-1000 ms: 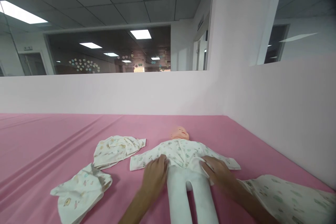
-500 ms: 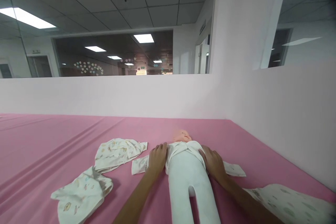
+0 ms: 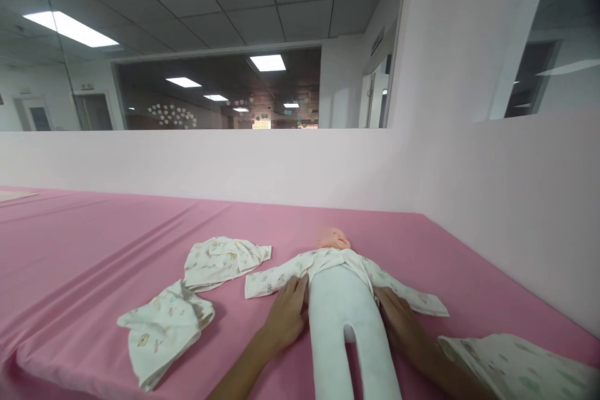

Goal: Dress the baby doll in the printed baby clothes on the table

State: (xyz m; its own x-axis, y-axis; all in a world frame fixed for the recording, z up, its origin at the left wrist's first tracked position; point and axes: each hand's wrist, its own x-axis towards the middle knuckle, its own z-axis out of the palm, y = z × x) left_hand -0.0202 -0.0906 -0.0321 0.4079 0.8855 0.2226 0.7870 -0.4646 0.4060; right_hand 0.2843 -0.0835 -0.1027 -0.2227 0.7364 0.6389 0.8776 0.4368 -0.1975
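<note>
A baby doll [image 3: 334,239] lies on its back with its head away from me, its legs towards me. It wears white trousers [image 3: 345,312] and a white printed shirt [image 3: 300,264], bunched across the chest with both sleeves spread out. My left hand [image 3: 289,311] is at the left side of the waist, its fingers closed at the shirt's lower edge. On the other side, my right hand [image 3: 398,319] has its fingers curled at the shirt's edge too. Both sets of fingertips are partly hidden against the doll.
Two crumpled printed baby garments, one farther back [image 3: 225,261] and one nearer [image 3: 166,331], lie to the left. A printed cloth [image 3: 515,362] lies at the right front. The pink sheet [image 3: 112,244] meets a white wall [image 3: 225,162] with windows above.
Both hands have slid from the sides of the chest down to the waist. More of the shirt and its sleeves now shows. The view has shifted slightly left.
</note>
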